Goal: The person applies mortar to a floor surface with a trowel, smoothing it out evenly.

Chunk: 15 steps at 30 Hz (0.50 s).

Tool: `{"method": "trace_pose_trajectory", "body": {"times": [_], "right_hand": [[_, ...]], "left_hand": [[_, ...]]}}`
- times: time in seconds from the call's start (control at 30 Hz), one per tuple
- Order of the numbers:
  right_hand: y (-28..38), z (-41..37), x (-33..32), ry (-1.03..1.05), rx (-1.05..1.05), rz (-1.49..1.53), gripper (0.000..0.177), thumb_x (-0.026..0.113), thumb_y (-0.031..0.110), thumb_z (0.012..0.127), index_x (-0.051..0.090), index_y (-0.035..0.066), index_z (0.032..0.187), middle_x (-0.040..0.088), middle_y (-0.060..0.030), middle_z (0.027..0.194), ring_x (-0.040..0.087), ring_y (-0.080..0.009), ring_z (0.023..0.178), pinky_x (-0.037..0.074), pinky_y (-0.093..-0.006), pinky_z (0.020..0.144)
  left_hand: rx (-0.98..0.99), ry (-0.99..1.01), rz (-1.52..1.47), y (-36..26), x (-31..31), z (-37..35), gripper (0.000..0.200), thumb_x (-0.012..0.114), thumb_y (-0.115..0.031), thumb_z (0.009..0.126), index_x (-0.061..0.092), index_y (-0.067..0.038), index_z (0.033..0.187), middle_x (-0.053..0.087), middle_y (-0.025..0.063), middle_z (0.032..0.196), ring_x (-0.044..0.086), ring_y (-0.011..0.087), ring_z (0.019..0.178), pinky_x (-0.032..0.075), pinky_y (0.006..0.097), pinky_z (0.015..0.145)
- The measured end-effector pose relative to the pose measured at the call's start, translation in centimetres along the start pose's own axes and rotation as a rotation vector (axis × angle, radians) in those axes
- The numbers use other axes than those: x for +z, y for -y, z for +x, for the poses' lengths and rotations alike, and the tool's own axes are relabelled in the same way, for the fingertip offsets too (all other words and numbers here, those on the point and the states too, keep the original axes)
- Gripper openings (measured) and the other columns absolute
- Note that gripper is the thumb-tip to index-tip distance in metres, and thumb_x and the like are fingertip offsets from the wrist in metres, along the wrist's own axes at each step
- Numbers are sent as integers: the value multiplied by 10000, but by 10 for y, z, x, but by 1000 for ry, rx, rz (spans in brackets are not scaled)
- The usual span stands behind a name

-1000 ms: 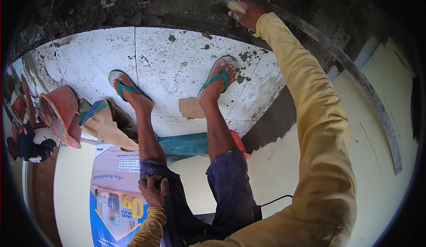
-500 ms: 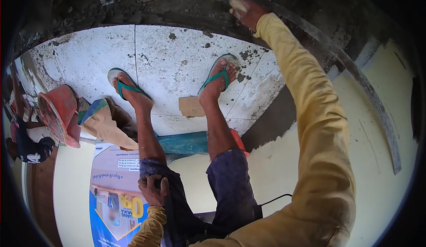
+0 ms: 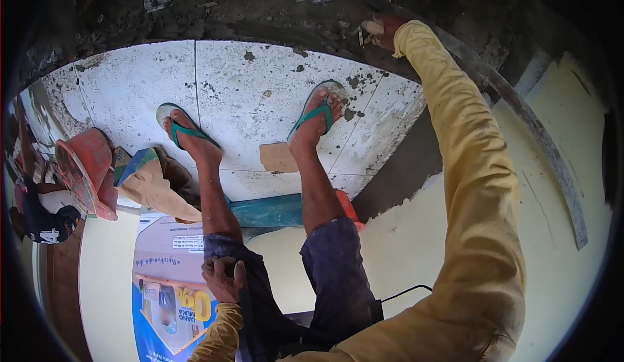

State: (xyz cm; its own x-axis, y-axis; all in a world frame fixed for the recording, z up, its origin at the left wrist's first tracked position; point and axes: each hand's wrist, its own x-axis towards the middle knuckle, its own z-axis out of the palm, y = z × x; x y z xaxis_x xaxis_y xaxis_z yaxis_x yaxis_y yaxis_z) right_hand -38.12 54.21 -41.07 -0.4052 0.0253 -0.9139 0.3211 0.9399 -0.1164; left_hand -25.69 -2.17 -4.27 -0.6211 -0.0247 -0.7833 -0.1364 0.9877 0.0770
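Observation:
My right hand [image 3: 388, 30], with pale stuff on its fingers, is at the top right over dark, rough ground. It grips the upper part of a long, grey, dirty straightedge [image 3: 520, 105], which appears bowed and runs down to the right in front of the pale wall. The gripping fingers are partly in shadow. My left hand [image 3: 224, 279] rests on my left thigh by the hem of the dark shorts [image 3: 250, 258]. Its fingers are curled in, and whatever may be inside them is hidden.
My sandalled feet stand on white tiles [image 3: 247, 121] spattered with mortar. A cardboard piece [image 3: 278, 158] lies between them. At left are a red bucket [image 3: 81, 173], a torn paper sack [image 3: 153, 183] and another person [image 3: 45, 212]. Behind my legs are a teal object [image 3: 270, 211] and a printed banner [image 3: 172, 284].
My right hand has moved right and slightly down, and the straightedge's upper end has shifted with it. Scraps on the dark ground now show where the hand was. My left hand stays put.

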Motion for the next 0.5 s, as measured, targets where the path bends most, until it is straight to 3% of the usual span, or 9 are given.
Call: {"method": "trace_pose_trajectory", "body": {"times": [0.2,0.5], "right_hand": [[42,8,-15,536,106,-325,779,767,307,696,478,83,1384,489,-181,1399,460,-330,1304,362,-407,1100],[30,-16,-8,516,5,-376,796,777,306,681,479,79,1384,499,-185,1388,461,-336,1301,361,-411,1099]], "left_hand": [[20,-25,52,-1,4,-1,243,759,-275,712,674,-87,842,575,199,899,528,380,855,433,481,774],[-39,-9,6,-3,4,-2,262,774,-293,701,682,-101,854,560,212,937,533,406,894,438,509,809]]}}
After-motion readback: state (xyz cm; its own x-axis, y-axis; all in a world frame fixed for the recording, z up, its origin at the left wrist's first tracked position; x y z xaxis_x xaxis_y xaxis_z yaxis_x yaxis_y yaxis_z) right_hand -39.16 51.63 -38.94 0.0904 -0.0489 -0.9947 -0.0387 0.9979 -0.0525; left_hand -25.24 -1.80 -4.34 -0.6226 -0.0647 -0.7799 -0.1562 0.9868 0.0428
